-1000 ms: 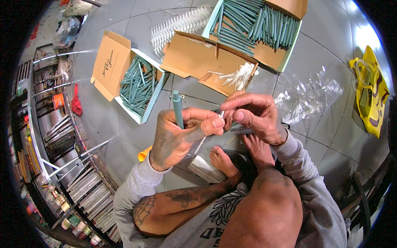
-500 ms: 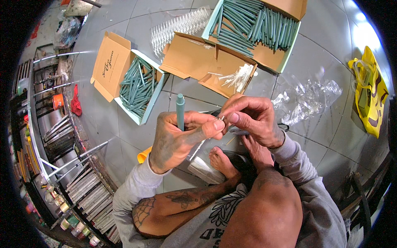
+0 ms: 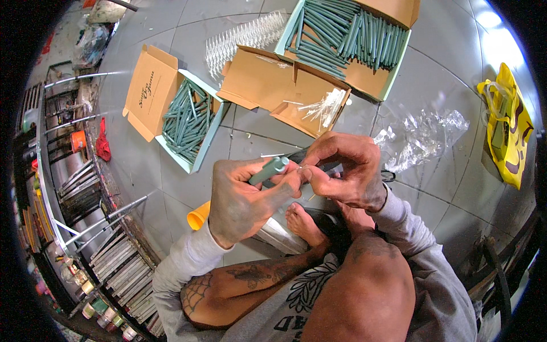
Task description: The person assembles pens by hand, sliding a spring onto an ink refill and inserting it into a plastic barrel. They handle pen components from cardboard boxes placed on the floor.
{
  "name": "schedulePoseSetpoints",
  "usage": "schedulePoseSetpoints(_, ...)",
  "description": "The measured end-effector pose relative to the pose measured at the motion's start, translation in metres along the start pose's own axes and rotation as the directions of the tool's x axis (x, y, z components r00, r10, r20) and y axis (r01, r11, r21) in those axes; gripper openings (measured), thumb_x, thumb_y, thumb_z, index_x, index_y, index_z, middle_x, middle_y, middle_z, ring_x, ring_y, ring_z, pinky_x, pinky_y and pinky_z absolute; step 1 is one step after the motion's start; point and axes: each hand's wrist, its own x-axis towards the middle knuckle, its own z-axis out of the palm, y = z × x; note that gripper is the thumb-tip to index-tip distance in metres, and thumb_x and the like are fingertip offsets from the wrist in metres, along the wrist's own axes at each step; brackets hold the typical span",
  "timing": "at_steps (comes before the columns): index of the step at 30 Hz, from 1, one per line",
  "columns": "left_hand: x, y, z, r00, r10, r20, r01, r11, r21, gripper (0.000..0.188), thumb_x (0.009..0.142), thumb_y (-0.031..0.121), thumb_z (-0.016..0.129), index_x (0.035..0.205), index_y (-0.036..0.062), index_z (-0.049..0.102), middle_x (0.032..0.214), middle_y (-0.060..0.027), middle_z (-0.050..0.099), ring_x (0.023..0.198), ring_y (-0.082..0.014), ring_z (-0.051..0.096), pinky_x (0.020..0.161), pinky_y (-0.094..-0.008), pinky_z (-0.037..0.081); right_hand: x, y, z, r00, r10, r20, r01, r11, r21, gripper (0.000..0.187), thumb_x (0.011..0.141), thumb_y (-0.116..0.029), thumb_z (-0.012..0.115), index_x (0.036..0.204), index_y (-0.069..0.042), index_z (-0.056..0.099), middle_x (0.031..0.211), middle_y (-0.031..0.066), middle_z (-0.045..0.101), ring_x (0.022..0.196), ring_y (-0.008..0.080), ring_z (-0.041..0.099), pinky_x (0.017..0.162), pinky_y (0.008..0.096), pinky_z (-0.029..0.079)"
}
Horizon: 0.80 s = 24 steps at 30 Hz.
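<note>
While sitting on the tiled floor (image 3: 268, 134), a person is gripping a green tube (image 3: 269, 170) in the left hand (image 3: 248, 196), fingers curled around it, as the right hand (image 3: 345, 171) at three o'clock is pinching a small clear piece (image 3: 306, 169) at its tip.

Floor: large grey tiles (image 3: 433, 91) with dark joints | Light: bright glare patch (image 3: 501, 45) on the tiles at top right | Left edge: metal racks (image 3: 74, 188) of rods and bars | Lower left: row of small jars (image 3: 97, 305)
</note>
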Motion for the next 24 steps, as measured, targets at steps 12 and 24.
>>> schedulePoseSetpoints(12,0.003,0.005,-0.004,0.988,-0.147,0.037,0.151,0.981,-0.126,0.017,0.088,0.007,0.075,0.098,-0.0062,0.074,0.091,-0.0113,0.073,0.075,-0.0139,0.069,0.070,-0.0260,0.056,-0.008,0.010,-0.006,0.989,0.095,0.115,-0.132,0.914,0.384,0.016,0.095,-0.001,0.063,0.108,0.006,0.069,0.102,0.0132,0.069,0.090,0.0181,0.069,0.080,0.0302,0.056)
schedulePoseSetpoints(24,0.002,0.001,0.001,0.999,-0.043,0.018,0.046,0.989,-0.142,0.014,0.086,0.010,0.077,0.092,-0.0031,0.075,0.079,-0.0117,0.073,0.068,-0.0151,0.070,0.060,-0.0242,0.053,-0.008,0.010,-0.004,0.991,0.102,0.084,-0.123,0.941,0.315,0.012,0.091,-0.001,0.068,0.102,0.005,0.070,0.098,0.0124,0.070,0.088,0.0176,0.069,0.078,0.0300,0.056)
